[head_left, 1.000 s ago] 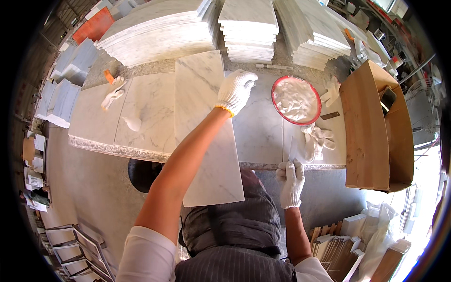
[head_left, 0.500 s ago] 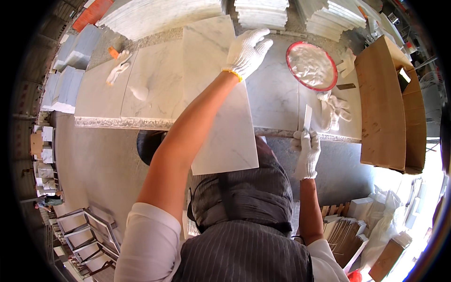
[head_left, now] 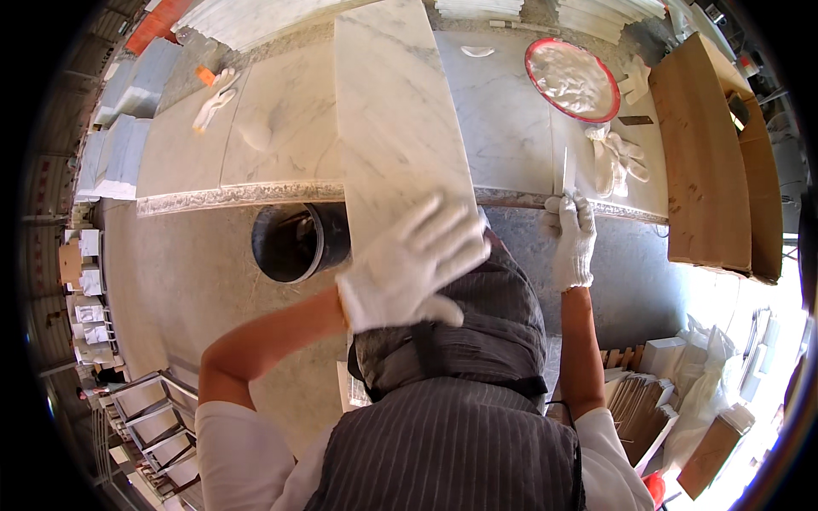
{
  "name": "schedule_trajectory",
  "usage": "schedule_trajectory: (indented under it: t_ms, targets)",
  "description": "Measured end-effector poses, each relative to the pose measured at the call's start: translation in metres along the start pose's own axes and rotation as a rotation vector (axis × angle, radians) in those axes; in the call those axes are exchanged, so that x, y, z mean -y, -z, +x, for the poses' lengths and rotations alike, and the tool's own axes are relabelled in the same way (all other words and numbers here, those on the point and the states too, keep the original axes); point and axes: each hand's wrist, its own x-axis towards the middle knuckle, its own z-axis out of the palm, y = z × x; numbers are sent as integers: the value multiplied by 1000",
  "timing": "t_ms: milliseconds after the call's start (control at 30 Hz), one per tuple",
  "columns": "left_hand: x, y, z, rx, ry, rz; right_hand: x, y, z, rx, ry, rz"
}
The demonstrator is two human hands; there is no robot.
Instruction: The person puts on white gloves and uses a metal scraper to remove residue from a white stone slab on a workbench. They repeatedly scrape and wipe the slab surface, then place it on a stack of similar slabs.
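My left hand (head_left: 413, 268), in a white knit glove, hovers over the near end of a long veined marble slab (head_left: 392, 94). Its fingers are spread and hold nothing. The slab lies across the worktable and juts past the table's near edge toward my lap. To the right, my gloved right hand (head_left: 571, 243) grips a flat, pale-bladed scraper (head_left: 568, 173), with the blade pointing away from me at the table edge. Beyond it is a red-rimmed round container (head_left: 615, 104) filled with white paste. Spare white gloves (head_left: 615, 162) are bunched near that hand.
Stacked slabs (head_left: 119, 157) stand at the far left. A black bucket (head_left: 285, 247) sits below the table edge. On the right is an open cardboard box (head_left: 703, 153). A small white curved piece (head_left: 477, 52) and a dark flat blade (head_left: 635, 120) lie on the tabletop.
My left hand has come back from the slab's far part to its near end, with its fingers spreading. My right hand still holds the scraper at the table edge.
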Motion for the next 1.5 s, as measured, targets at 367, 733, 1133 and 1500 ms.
schedule_trajectory:
  t_ms: [367, 733, 1133, 1500]
  targets:
    - [-38, 5, -51, -203, 137, -286, -13, -26, -68, -148, -18, -28]
    - [-21, 1, -11, -207, 370, -44, -24, -45, -77, 57, -118, -10]
    - [-25, 11, -16, -178, 389, -23, -22, -44, -76, 26, -143, -30]
    - [-31, 20, -33, -155, 389, -11, -10, -39, -71, -13, -103, -15]
